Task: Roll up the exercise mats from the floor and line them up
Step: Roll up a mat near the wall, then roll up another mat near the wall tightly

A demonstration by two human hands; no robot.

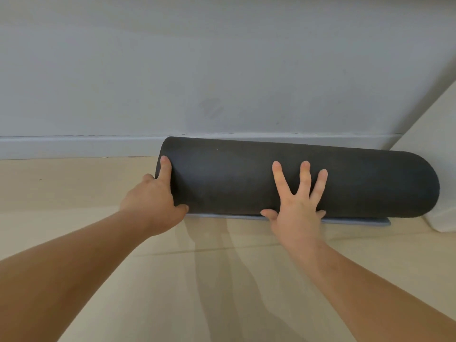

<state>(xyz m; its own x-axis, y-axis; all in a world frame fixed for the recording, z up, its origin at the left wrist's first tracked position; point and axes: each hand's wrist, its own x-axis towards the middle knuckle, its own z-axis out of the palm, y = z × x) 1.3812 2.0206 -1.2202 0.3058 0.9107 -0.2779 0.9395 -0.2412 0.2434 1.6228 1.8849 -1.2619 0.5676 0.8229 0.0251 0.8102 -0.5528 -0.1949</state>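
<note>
Where the pale wall (pixel 222 70) meets the wooden floor (pixel 74 188), the rolled mat (pixel 234 178) lies lengthwise against the skirting (pixel 74 146) — dark, fully rolled. Left hand (pixel 153 203) clasps its left end, index over top, thumb beneath; right hand (pixel 296 213) presses flat, fingers splayed — a blue strip (pixel 357 220) shows underneath.

A grey wall (pixel 222 70) is meeting a pale wooden floor (pixel 222 280) along a white skirting board (pixel 74 146); a white panel (pixel 439 144) is standing at the right.

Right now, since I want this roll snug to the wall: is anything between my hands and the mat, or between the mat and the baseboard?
Nothing visible. The left hand and right hand both touch the rolled mat; it lies along the baseboard, its far side hidden.
</note>
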